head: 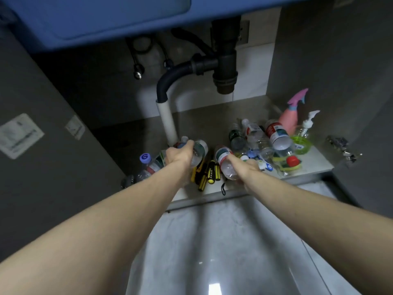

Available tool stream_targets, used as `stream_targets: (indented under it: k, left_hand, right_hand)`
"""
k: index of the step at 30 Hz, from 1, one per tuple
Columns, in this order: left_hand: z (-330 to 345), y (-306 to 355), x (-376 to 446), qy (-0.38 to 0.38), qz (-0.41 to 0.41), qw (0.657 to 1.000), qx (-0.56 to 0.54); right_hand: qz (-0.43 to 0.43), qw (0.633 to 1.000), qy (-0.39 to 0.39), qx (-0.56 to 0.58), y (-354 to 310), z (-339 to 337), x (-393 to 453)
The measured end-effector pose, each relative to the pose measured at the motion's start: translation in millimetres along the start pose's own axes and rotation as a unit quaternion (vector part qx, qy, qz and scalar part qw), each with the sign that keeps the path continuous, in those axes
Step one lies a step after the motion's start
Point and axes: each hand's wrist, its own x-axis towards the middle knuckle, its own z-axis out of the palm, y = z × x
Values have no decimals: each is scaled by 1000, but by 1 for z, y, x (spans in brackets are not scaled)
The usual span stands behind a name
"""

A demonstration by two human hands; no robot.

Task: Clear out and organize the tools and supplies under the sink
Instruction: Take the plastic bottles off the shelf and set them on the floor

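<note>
My left hand (178,154) grips a clear plastic bottle (200,149) beside the white drain pipe (168,120). My right hand (246,167) grips another clear bottle (225,160) with a red and green label, tilted over the shelf floor. Between and below the hands lie several yellow-and-black screwdrivers (209,172). More empty bottles lie left of my left hand, one with a purple cap (145,158). A heap of bottles (261,137) is piled to the right.
A pink spray bottle (290,118) and a green soap pump dispenser (302,141) stand at the back right. The black drain trap (225,67) hangs overhead. An open cabinet door (42,135) is on the left, a hinge (340,145) on the right, grey floor (223,241) below.
</note>
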Motion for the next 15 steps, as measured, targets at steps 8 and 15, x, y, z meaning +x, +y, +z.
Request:
stream_targets:
  k: [8,15]
  left_hand:
    - [-59,11,-97,-116,-70,977,-163]
    - [-90,-56,-177,-223,-193,949,-110]
  right_hand:
    - [12,989,-47,143,15,-89,-82]
    - [23,996,-43,77,66,-131,-135]
